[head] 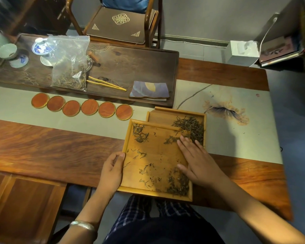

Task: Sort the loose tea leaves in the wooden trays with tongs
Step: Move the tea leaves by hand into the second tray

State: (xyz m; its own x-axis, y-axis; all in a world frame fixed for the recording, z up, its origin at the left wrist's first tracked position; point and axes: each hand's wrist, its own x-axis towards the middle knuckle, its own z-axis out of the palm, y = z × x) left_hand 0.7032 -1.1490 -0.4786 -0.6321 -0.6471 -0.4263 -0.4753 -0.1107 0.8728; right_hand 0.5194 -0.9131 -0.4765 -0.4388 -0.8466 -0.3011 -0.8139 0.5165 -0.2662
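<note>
A light wooden tray (128, 136) lies at the table's near edge, its far right corner overlapping a second wooden tray (158, 117). Loose tea leaves (140, 135) are scattered over the near tray; a denser pile (190, 125) fills the far tray's right side. My left hand (111, 173) grips the near tray's left rim. Flat on the near tray's right side rests my right hand (198, 162), fingers straight, fingertips at the leaves by the overlap. Bamboo tongs (106, 83) lie untouched on the dark tea board.
The dark tea board (148, 64) holds a plastic bag of tea (69, 67), cups (6, 51), a lidded bowl (40, 47) and a folded cloth (150, 90). Several round coasters (81, 107) line its front. A chair (120, 23) stands behind; a tissue box (241, 52) sits far right.
</note>
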